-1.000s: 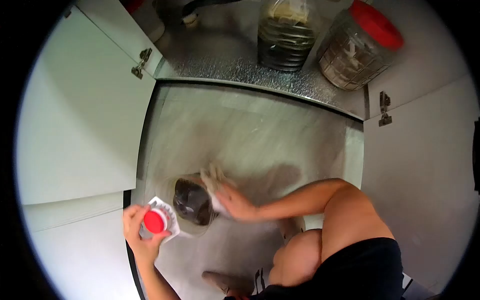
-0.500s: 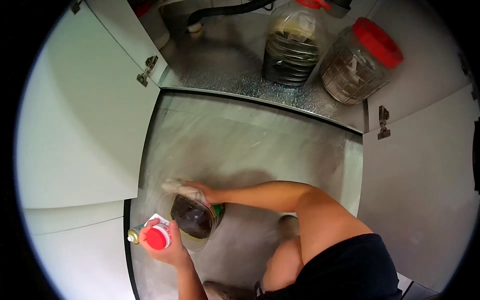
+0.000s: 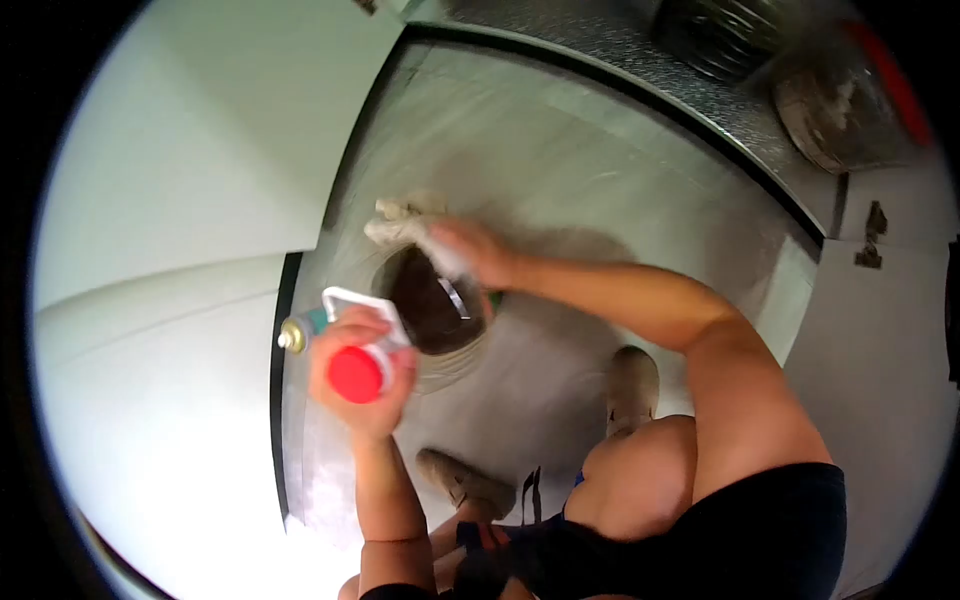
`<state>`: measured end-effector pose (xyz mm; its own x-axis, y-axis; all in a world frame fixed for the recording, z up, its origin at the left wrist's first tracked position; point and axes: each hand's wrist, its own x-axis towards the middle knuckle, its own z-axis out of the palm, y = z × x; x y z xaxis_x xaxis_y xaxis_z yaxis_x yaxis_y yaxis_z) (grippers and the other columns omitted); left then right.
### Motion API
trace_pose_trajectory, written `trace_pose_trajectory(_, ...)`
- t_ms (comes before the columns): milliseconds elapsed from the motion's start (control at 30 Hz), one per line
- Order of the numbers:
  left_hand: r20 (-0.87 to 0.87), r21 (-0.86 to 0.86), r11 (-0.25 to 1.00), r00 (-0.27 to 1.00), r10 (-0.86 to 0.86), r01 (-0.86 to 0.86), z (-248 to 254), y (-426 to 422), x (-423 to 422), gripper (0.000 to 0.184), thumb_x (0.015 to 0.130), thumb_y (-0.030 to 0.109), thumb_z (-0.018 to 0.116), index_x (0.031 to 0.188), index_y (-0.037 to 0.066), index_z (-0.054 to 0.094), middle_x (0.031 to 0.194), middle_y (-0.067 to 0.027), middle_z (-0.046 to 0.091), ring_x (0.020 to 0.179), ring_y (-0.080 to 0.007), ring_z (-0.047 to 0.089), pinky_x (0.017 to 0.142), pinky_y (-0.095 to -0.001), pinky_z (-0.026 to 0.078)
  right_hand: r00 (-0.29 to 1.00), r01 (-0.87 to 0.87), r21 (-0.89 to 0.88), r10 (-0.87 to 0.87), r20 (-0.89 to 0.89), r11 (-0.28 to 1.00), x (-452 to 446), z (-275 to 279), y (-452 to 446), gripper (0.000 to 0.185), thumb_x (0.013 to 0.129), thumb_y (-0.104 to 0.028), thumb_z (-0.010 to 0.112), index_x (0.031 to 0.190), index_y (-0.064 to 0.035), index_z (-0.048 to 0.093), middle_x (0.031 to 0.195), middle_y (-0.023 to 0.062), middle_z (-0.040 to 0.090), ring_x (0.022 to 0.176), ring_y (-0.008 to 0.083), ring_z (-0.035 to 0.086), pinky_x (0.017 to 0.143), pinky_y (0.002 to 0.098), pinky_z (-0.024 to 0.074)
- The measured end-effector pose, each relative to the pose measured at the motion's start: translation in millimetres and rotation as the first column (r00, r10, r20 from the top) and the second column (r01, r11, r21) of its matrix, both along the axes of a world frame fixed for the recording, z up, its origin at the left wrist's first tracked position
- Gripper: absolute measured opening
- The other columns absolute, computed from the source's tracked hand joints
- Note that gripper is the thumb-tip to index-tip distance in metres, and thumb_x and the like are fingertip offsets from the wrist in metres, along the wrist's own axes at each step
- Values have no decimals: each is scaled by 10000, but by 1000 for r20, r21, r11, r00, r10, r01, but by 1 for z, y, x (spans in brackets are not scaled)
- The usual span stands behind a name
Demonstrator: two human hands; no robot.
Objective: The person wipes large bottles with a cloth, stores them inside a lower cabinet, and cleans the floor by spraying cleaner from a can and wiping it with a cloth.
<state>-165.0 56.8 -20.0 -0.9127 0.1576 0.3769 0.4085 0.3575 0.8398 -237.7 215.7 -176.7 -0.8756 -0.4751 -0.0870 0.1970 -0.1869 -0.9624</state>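
Note:
My left hand (image 3: 350,370) is closed around the red-capped neck of a large clear plastic jug (image 3: 440,310), beside its white carrying handle. Dark contents show through the jug, and a bit of green label peeks out at its right. My right hand (image 3: 475,255), blurred, presses a pale, crumpled cloth (image 3: 400,225) against the jug's far side. Just left of my left hand, a spray can (image 3: 293,335) with a gold top and white nozzle stands close to the cabinet, partly hidden behind the fingers.
White cabinet doors stand open on the left (image 3: 200,150) and right (image 3: 880,360). At the upper right, a dark-filled bottle (image 3: 725,35) and a red-lidded jar (image 3: 845,110) rest on the silvery cabinet base (image 3: 610,75). My shoes (image 3: 465,482) are on the grey floor (image 3: 560,160).
The view has tipped down and turned, so the cabinet's contents sit higher and further right. Both hands keep hold of the jug and cloth; the cloth hand is more blurred.

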Motion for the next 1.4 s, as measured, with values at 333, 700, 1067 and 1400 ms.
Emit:
trace_pose_trajectory(333,-200,-135,922,902,-383,362,-1,23,60,250,614,13,729,823,58,599,798,-66,635,748,-247,638,694,-365,544,923,-320,-52,299,-241,946,-1,3,18,347,964,-193,414,1231,-23,556,1274,141,547,1209,252,475,1052,329,320)
trace_pose_trajectory(700,-309,-228,897,845,-436,379,-8,22,77,181,643,68,693,788,41,588,810,-84,631,767,-251,643,736,-357,542,473,-478,388,603,-643,788,-65,-33,-38,356,949,-290,418,1195,-83,570,1249,135,549,1134,274,515,963,359,392)
trace_pose_trajectory(1067,89,142,978,986,140,-151,11,-15,35,318,678,-56,694,932,56,539,879,-87,606,874,-200,601,796,-327,490,600,-67,-134,147,787,989,16,-70,51,413,937,-330,414,1225,-60,537,1189,106,574,1075,215,549,902,366,454)
trace_pose_trajectory(1400,-32,182,983,998,45,-39,110,1,2,210,754,26,553,963,13,537,926,-148,570,958,-251,525,967,-398,369,497,343,-401,198,845,849,7,-10,16,455,932,-375,401,1189,-38,567,1197,129,579,1101,254,529,974,401,419)
